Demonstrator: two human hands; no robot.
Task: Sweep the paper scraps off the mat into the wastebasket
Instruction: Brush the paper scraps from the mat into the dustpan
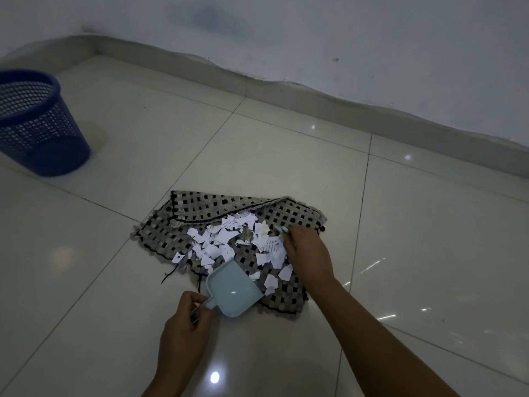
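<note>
A black-and-grey woven mat (297, 216) lies crumpled on the tiled floor, its far edge folded over. White paper scraps (229, 242) are heaped on its middle. My left hand (186, 325) grips the short handle of a light blue dustpan (232, 290), whose open mouth rests on the mat's near edge beside the scraps. My right hand (307, 250) sits on the mat at the right of the heap, fingers curled round a small pale object that is mostly hidden. A blue mesh wastebasket (37, 121) stands at the far left.
Glossy cream floor tiles (128, 296) surround the mat. A white wall with a grey skirting board (315, 101) runs across the back. A loose black thread (169, 275) trails from the mat's near-left edge.
</note>
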